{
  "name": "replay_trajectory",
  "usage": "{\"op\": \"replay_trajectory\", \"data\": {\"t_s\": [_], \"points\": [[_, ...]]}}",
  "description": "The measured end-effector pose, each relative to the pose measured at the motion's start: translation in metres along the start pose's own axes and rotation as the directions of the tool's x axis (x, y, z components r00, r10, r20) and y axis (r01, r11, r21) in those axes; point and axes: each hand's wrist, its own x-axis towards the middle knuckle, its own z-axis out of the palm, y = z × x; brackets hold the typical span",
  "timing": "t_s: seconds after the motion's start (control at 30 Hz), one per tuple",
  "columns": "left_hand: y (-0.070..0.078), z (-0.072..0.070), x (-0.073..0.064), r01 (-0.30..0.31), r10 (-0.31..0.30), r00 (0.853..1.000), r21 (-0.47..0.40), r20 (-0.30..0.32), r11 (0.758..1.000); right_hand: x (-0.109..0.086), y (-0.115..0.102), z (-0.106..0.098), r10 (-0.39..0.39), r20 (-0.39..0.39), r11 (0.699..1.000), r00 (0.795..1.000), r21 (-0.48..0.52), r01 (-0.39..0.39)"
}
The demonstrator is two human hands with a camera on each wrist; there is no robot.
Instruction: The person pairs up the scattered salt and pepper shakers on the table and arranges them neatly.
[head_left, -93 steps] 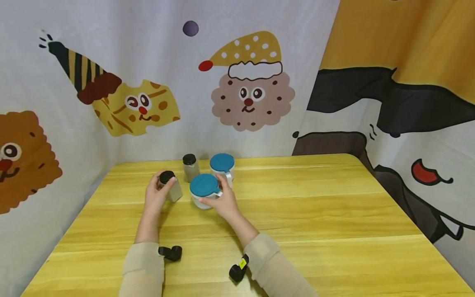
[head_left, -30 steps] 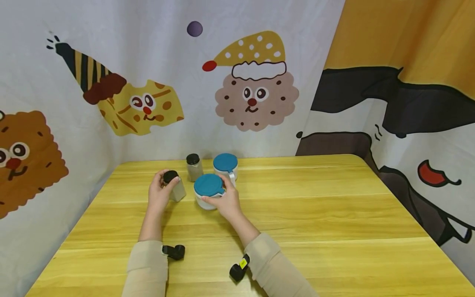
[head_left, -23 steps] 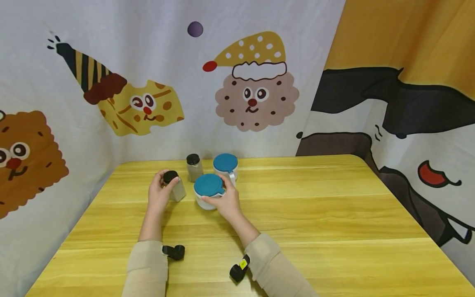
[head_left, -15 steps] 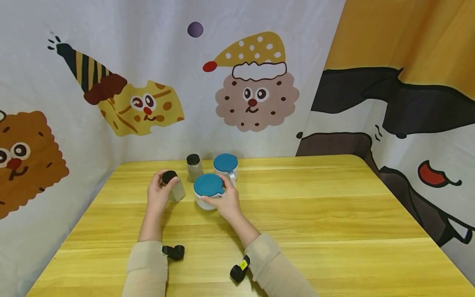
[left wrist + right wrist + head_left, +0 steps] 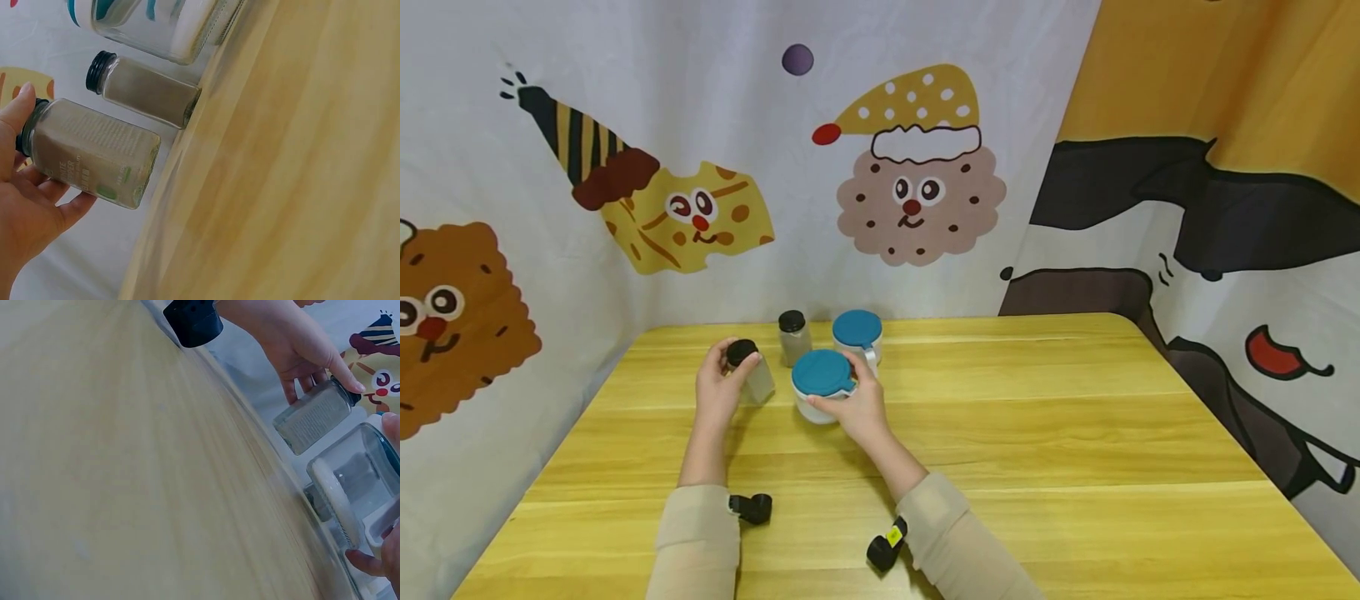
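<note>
My left hand grips a spice jar near its black screw cap. The jar is clear glass, holds grey-beige powder, and carries pale lettering with a green mark. It leans, with its base close over the table. My right hand holds a glass seasoning pot with a blue lid and a white handle; thumb and fingers are round the handle side. White contents lie at the pot's bottom. Behind stand a second black-capped spice jar and a second blue-lidded pot, partly hidden by the front pot.
The wood-grain table extends wide to the right and toward the front. A curtain printed with cartoon figures hangs behind its back edge. Black wrist cameras sit at both sleeve cuffs.
Over the last half second the spice jar in my left hand rises slightly and tips a little more. My right hand and its seasoning pot stay in place.
</note>
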Motion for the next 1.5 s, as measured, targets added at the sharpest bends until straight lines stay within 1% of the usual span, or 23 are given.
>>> {"op": "replay_trajectory", "data": {"t_s": [0.33,0.6,0.87,1.07,1.27,1.33,1.4,1.5], "points": [[0.007,0.002,-0.001,-0.014,0.014,1.0,0.017,-0.004,1.0,0.001,-0.002,-0.002,-0.012,0.001,1.0,1.0,-0.005,0.012],[0.012,0.003,-0.003,-0.028,0.028,1.0,0.03,0.001,0.999,0.001,-0.01,-0.005,-0.01,-0.015,1.0,1.0,-0.007,0.01],[0.018,0.004,-0.002,-0.044,0.044,0.999,-0.008,-0.007,0.999,0.0,-0.017,-0.006,0.003,-0.037,1.0,0.999,-0.015,-0.003],[0.027,0.004,-0.004,-0.059,0.059,0.998,-0.02,-0.006,0.998,0.001,-0.021,-0.006,-0.015,-0.055,1.0,0.998,-0.02,0.014],[0.044,0.005,-0.01,-0.064,0.064,0.998,-0.02,0.004,0.998,0.0,-0.028,-0.008,-0.041,-0.062,0.999,0.997,-0.02,0.04],[0.048,0.005,-0.011,-0.067,0.067,0.998,-0.009,0.008,0.998,0.0,-0.031,-0.009,-0.042,-0.063,0.999,0.997,-0.015,0.041],[0.047,0.005,-0.011,-0.076,0.076,0.997,0.0,0.009,0.997,-0.001,-0.034,-0.01,-0.039,-0.063,0.999,0.997,-0.011,0.038],[0.041,0.006,-0.009,-0.106,0.106,0.994,-0.003,-0.001,0.994,-0.001,-0.036,-0.011,-0.039,-0.063,0.999,0.997,-0.007,0.039]]}}
